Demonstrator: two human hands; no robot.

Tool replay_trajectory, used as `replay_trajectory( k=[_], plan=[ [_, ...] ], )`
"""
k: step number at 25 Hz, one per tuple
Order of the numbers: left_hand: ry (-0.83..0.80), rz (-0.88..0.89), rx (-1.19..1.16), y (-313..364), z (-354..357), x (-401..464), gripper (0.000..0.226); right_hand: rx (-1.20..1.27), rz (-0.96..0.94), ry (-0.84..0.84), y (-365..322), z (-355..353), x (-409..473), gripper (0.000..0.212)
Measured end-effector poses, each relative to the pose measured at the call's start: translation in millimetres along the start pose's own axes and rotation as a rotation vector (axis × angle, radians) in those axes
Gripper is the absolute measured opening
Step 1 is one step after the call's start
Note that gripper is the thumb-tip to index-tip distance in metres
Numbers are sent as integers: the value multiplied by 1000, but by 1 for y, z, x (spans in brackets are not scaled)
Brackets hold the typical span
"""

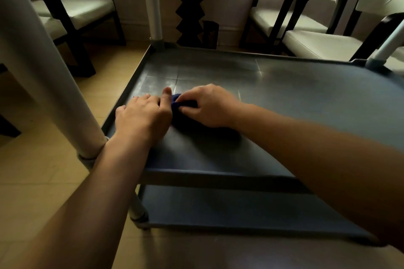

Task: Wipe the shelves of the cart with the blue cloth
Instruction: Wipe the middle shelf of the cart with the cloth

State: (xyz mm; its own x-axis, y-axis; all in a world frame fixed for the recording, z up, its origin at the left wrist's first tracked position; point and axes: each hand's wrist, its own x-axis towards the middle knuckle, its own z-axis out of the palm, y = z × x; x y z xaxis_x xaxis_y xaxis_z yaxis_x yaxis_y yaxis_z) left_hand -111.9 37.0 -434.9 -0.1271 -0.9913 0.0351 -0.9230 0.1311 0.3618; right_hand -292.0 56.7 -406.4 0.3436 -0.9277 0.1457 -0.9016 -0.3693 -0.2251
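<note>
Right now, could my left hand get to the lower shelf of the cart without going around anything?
Probably yes. The left hand rests flat on the middle shelf beside the blue cloth. The lower shelf shows open along its near edge; only the corner post stands at its left.

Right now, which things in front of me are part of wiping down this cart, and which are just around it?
Part of the job:
blue cloth, bunched between both hands
right hand, gripping the cloth
left hand, touching the cloth
middle shelf
lower shelf

Just around:
white chairs
zigzag table leg
</note>
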Motion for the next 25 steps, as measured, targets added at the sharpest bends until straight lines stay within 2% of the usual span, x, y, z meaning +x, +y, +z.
replay_trajectory(
  k=[3, 6, 9, 11, 13, 15, 17, 20, 22, 23, 25],
  plan=[
    [-9, -4, 24, 0, -2, 3, 79, 88, -125, -73, -30, 0, -34, 30],
    [-55, 43, 116, -3, -1, 3, 93, 125, -160, -165, -32, -13, -75, 30],
    [-136, 81, 265, -4, 0, 1, 114, 124, -106, -217, -20, -30, -115, 29],
    [-156, 81, 266, -1, -2, 0, 118, 86, -55, -148, -16, -37, -135, 31],
    [-120, 122, 184, 4, -9, -7, 108, 34, -61, 10, -20, -41, -152, 32],
    [-6, 266, 47, 7, -16, -18, 91, 15, -88, 173, -29, -46, -171, 30],
    [129, 451, -78, 5, -27, -43, 73, 66, -89, 255, -42, -47, -198, 25],
    [350, 758, -250, -24, -25, -101, 49, 183, -55, 181, -60, -28, -240, 34],
    [408, 985, -232, -61, 2, -138, 33, 281, -37, 59, -64, 4, -254, 33],
    [366, 1065, -175, -79, 23, -154, 28, 341, -6, -3, -63, 25, -257, 30],
    [159, 1172, -33, -106, 75, -172, 23, 470, 138, -82, -54, 73, -255, 25]
  ],
)
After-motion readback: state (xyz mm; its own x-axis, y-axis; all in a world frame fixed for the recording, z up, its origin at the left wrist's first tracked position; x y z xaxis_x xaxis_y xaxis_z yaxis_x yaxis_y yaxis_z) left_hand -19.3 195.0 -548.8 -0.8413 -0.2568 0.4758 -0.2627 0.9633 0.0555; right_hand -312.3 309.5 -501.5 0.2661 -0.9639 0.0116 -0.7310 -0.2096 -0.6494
